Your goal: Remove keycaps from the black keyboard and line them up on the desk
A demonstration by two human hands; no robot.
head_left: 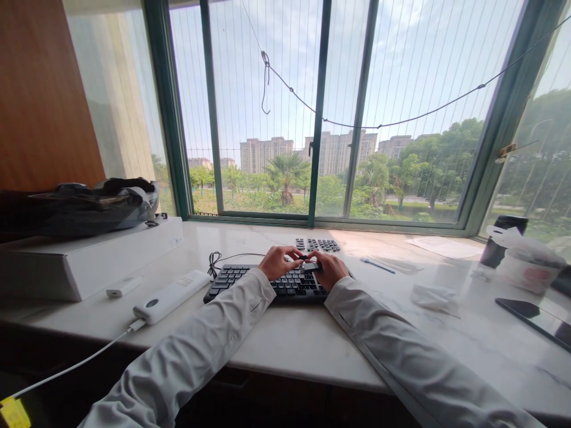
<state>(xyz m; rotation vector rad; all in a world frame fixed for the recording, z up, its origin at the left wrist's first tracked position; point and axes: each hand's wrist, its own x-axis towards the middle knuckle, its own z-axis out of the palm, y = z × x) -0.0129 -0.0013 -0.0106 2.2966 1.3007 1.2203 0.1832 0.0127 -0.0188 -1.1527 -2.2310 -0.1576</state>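
Two pale sleeves reached forward over the near edge of the pale marble surface [285, 345], narrowing toward the hands. To the left, near that edge, a white power bank [172, 296] lay at an angle with a white cable [66, 368] running off its near end and down past the edge. Just beyond it sat a small white device [124, 286], close beside a flat white box [89, 261] that carried a dark bag [89, 205].

Further in, at the middle of the surface, a black keyboard [250, 282] lay with its cord looped at its far left corner. Both hands were over its right half. The left hand [277, 262] had its fingers curled and its fingertips drawn together toward a small dark object [309, 266]; the right hand [329, 270] met it from the other side, fingers bent over the same piece. The two hands seemed to pinch it between them just above the keys, but it was too small to tell what it was.

Right of the hands lay a crumpled tissue [435, 295], a blue pen [377, 265] and, at the far right, a dark phone [535, 318]. Behind the hands rested a separate number pad [317, 244], with a sheet of paper [444, 246] and a dark cup [502, 241] toward the right. Beyond everything stood the green-framed window [319, 113].
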